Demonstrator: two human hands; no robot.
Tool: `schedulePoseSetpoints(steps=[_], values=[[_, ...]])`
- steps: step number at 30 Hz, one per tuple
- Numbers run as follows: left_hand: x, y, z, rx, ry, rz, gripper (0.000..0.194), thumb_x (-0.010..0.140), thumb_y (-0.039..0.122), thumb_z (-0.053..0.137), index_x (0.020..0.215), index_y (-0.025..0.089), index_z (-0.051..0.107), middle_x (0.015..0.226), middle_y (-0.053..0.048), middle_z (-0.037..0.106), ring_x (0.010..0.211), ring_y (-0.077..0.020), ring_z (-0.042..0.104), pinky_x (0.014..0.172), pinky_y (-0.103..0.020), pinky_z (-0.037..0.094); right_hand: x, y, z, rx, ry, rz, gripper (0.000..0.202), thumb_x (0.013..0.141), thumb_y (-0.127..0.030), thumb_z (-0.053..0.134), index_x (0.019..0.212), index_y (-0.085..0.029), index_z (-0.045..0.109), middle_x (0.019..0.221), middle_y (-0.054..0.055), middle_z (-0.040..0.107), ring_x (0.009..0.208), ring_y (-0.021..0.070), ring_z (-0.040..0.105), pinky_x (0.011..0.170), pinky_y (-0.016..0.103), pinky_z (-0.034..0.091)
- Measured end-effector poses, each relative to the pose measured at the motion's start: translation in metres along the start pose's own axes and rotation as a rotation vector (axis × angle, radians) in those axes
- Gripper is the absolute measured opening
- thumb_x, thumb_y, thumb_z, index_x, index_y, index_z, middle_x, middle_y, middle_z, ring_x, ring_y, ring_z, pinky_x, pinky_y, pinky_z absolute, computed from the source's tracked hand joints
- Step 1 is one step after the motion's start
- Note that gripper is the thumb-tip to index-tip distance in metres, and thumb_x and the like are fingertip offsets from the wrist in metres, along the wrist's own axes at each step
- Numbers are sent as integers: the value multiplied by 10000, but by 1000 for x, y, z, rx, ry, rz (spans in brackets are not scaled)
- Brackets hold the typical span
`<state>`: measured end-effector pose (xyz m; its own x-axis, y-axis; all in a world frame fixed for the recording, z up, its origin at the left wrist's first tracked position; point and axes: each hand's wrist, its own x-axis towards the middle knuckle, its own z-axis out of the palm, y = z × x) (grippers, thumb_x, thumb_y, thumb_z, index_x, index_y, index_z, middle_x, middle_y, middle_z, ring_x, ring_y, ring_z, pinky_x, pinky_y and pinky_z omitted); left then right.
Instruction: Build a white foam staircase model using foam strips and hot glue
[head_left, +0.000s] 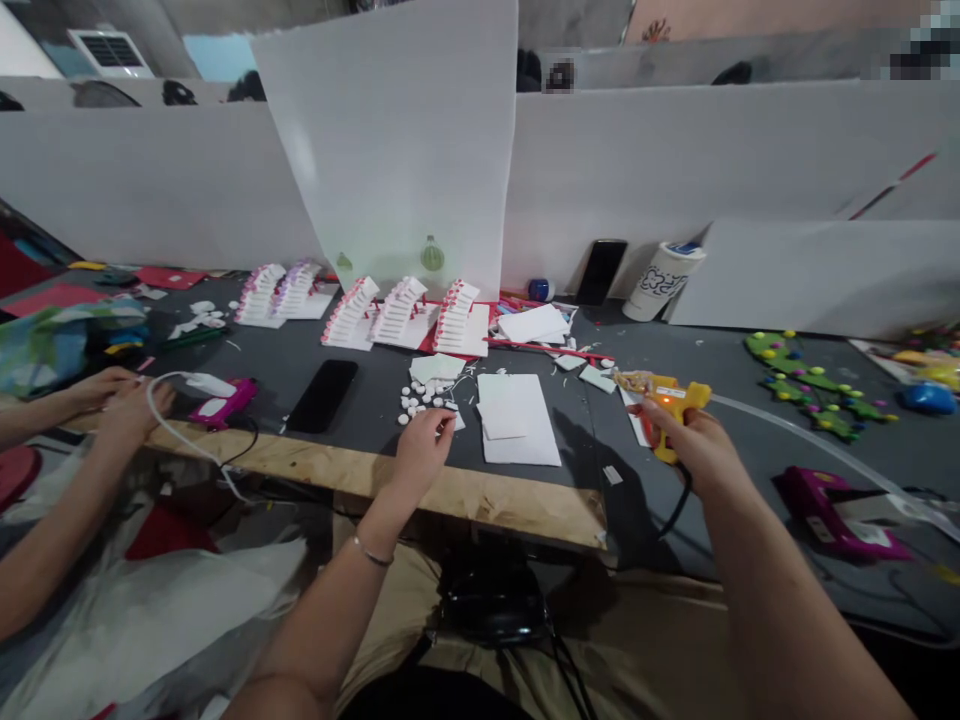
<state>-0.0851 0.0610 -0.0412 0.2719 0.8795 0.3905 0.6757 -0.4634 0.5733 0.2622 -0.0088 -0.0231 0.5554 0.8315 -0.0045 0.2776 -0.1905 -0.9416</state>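
Dark grey table (375, 400), white sheets (538, 445) between my hands. Yellow glue gun (679, 393) in my right hand (703, 447), fingers wrapped round it, nozzle pointing left. Left hand (426, 440): fingertips drawn together beside white pellets (426, 394), can't tell if pinching one. Looks like gluing; next move likely calls for steady nozzle aim.

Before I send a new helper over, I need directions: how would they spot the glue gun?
Face the dark tabletop before the long white partition and look right of the white sheets. There, the person's right hand grips the glue gun. Its bright yellow body sets it apart from the magenta box farther right.
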Motion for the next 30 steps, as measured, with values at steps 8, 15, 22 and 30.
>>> schedulePoseSetpoints(steps=[8,15,22,30], values=[[17,24,21,36,-105,121,177,917,233,472,887,199,643,874,-58,667,879,-207,599,786,-323,464,-6,-6,2,95,-68,90,477,586,-633,714,684,-169,671,551,9,582,446,88,415,394,214,304],[26,32,27,36,-98,165,177,922,249,475,891,199,642,849,-53,660,858,-204,595,776,-319,455,-16,-12,4,200,-172,46,470,646,-626,721,811,-187,692,848,84,731,698,184,651,561,268,523],[13,23,30,84,-153,103,101,881,259,571,930,203,640,898,-55,668,890,-217,593,803,-344,457,-32,-26,14,208,-317,38,494,663,-609,721,875,-169,652,830,86,712,656,189,654,383,218,454],[4,17,50,92,-247,82,299,791,269,706,1070,195,629,1017,-79,610,989,-245,554,867,-389,449,-41,-32,29,163,-363,121,509,587,-574,771,848,-165,617,775,64,716,332,54,410,298,219,336]])
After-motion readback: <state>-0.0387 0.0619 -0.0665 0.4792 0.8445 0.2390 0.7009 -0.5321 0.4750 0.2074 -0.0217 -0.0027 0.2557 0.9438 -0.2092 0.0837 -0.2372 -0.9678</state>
